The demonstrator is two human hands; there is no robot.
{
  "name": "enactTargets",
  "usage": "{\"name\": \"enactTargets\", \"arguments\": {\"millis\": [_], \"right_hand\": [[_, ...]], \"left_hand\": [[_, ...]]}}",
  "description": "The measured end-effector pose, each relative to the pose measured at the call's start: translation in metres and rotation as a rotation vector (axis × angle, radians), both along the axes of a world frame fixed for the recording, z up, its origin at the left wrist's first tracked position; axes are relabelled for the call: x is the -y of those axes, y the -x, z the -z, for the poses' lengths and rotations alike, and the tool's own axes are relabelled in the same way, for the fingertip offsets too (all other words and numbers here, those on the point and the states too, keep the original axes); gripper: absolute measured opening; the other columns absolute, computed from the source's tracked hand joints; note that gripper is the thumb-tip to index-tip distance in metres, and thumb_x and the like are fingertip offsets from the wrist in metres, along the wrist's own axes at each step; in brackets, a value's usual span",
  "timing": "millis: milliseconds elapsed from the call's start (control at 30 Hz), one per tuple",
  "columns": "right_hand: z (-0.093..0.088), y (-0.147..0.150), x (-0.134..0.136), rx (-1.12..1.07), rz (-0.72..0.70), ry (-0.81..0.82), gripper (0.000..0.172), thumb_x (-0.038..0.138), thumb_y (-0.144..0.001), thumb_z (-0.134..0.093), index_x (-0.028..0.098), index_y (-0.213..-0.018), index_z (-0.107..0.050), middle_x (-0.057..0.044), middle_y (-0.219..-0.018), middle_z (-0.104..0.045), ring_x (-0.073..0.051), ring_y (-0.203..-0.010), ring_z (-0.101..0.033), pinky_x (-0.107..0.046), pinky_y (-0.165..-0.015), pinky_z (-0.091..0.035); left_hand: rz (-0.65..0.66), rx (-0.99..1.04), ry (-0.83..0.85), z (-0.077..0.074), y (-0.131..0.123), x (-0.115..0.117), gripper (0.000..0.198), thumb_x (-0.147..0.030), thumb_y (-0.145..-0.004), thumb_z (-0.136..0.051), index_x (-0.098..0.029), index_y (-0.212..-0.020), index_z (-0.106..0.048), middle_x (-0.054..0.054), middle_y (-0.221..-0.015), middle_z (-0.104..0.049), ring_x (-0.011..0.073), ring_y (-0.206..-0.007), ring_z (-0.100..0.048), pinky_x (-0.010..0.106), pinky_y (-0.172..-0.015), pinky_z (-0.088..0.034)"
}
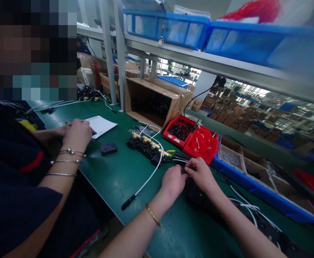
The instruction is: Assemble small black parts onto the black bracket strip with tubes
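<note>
My left hand [174,182] and my right hand [201,174] meet over the green bench with fingertips pinched together. A small black part [184,171] shows between them, mostly covered by the fingers. Just beyond my hands lies a row of black units with brass fittings [146,145]. From that row a white cable [155,174] curves toward me and ends in a black connector [128,202]. Black and yellow leads [174,153] run from the row toward my fingers. Dark units [197,195] lie partly hidden under my right wrist.
At left, a co-worker's hand [77,134] is by a white sheet [103,126]; a black block [108,148] lies nearby. A cardboard box [177,95], red bins [170,138] and a blue divided tray [237,184] line the back. Blue crates [170,30] sit on the shelf overhead.
</note>
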State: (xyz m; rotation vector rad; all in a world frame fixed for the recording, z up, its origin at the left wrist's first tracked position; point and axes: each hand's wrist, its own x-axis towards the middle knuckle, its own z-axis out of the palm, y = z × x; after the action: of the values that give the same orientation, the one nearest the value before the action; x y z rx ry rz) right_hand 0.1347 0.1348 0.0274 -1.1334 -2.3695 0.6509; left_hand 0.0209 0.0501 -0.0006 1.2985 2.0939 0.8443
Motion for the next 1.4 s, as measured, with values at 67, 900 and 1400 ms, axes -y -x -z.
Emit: {"name": "enactTargets", "arguments": {"millis": [67,900,1400], "right_hand": [[0.001,0.001,0.001,0.014,0.011,-0.016,0.006,0.017,-0.078,-0.065,0.022,-0.075,-0.068,-0.003,-0.087,-0.057,-0.022,-0.087,-0.059,-0.035,-0.081,-0.047],[-0.001,-0.008,-0.005,0.062,-0.147,-0.041,0.007,0.022,-0.082,-0.061,0.025,-0.076,-0.064,-0.002,-0.086,-0.060,-0.023,-0.083,-0.061,-0.036,-0.080,-0.047],[-0.008,-0.004,0.017,0.117,-0.120,-0.041,0.014,0.010,-0.079,-0.065,0.023,-0.075,-0.060,0.001,-0.087,-0.056,-0.018,-0.083,-0.060,-0.030,-0.077,-0.044]], "left_hand": [[-0.004,-0.007,0.004,-0.001,-0.001,0.001,0.026,-0.035,-0.090,-0.069,-0.018,-0.109,-0.070,0.013,-0.109,-0.075,0.0288,-0.107,-0.070,0.034,-0.089,-0.051],[-0.072,0.012,0.048,-0.010,-0.017,0.016,0.029,-0.032,-0.090,-0.069,-0.016,-0.114,-0.065,0.014,-0.114,-0.071,0.0302,-0.108,-0.068,0.038,-0.090,-0.053],[0.513,0.287,-0.117,0.002,0.045,0.005,0.066,-0.032,-0.080,-0.075,-0.028,-0.142,-0.053,-0.006,-0.075,-0.056,0.0138,-0.069,-0.054,0.024,-0.064,-0.039]]}}
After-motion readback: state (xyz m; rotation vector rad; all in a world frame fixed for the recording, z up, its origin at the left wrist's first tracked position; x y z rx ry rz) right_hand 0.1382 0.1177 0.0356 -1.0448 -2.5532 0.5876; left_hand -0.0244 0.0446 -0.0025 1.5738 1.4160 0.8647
